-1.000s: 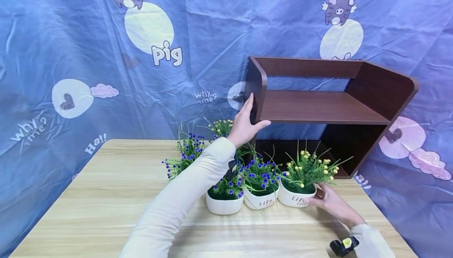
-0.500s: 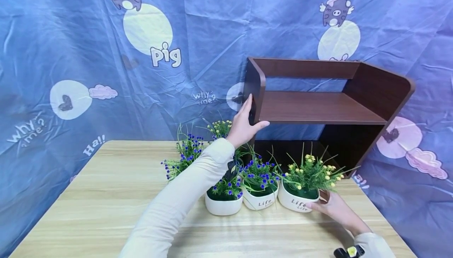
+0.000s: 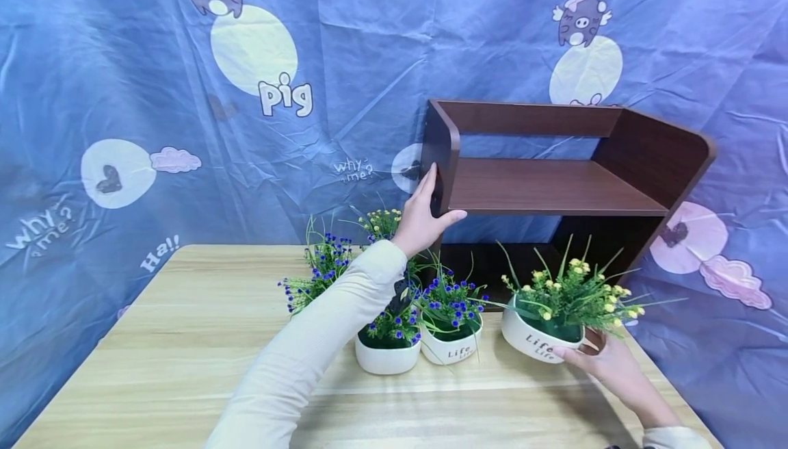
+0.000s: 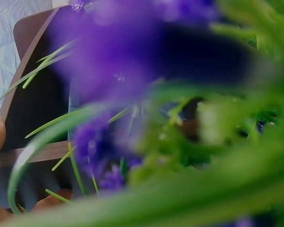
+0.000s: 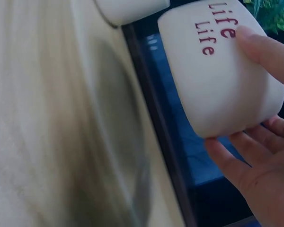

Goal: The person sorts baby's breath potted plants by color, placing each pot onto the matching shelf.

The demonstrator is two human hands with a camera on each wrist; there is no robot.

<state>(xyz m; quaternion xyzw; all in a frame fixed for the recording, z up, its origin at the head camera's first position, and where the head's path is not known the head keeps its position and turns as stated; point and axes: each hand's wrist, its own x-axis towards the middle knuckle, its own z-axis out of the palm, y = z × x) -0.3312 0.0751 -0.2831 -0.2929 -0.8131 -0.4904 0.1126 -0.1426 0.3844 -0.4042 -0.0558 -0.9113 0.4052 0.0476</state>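
My right hand (image 3: pixel 618 367) holds a white pot (image 3: pixel 534 337) of artificial yellow flowers (image 3: pixel 569 288), thumb on its lettered front and fingers under its base. The pot tilts, raised over the table in front of the bookshelf; in the right wrist view its bottom (image 5: pixel 222 109) shows above the tabletop. My left hand (image 3: pixel 420 222) rests on the left side panel of the dark brown two-tier shelf (image 3: pixel 554 185), fingers straight along the outside, thumb at the front edge. Blurred purple flowers and leaves (image 4: pixel 92 146) cover most of the left wrist view.
Two white pots with blue flowers stand left of the held plant, one lettered (image 3: pixel 452 348) and one plain (image 3: pixel 388 360). More blue flowers (image 3: pixel 326 264) and yellow ones (image 3: pixel 383 222) show behind my left arm. A blue printed cloth (image 3: pixel 369 59) hangs behind the wooden table (image 3: pixel 185 339).
My right hand has lifted the yellow-flowered pot off the table and moved it right, tilting it away from the neighbouring pot. My left hand stays on the shelf panel.
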